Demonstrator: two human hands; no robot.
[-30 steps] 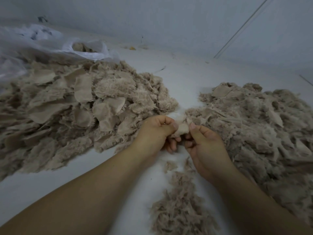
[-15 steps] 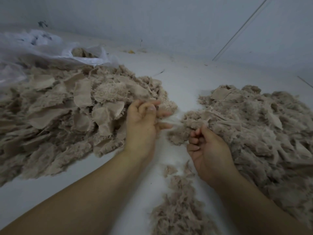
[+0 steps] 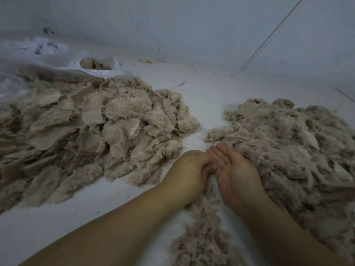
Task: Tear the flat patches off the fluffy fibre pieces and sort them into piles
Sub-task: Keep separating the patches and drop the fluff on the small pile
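Observation:
A big heap of beige flat patches and fluffy pieces [image 3: 86, 131] lies on the left of the white surface. A second heap of shredded fibre [image 3: 288, 154] covers the right. A small strip of loose fluff [image 3: 201, 239] lies between my forearms. My left hand [image 3: 190, 169] is curled, its back towards me, its fingertips against the palm of my right hand [image 3: 232, 169]. The right palm is turned up and leftwards with straight fingers, beside the right heap. Whatever the left fingers might hold is hidden.
A crumpled clear plastic bag [image 3: 96, 68] with some fibre inside lies behind the left heap. A pale wall [image 3: 192, 25] closes off the back. A bare strip of white surface [image 3: 203, 104] runs between the two heaps.
A second ago both hands pinched one piece between them. The left hand then reached to the left heap with spread fingers. Now the hands meet again, lower, and the right palm has opened.

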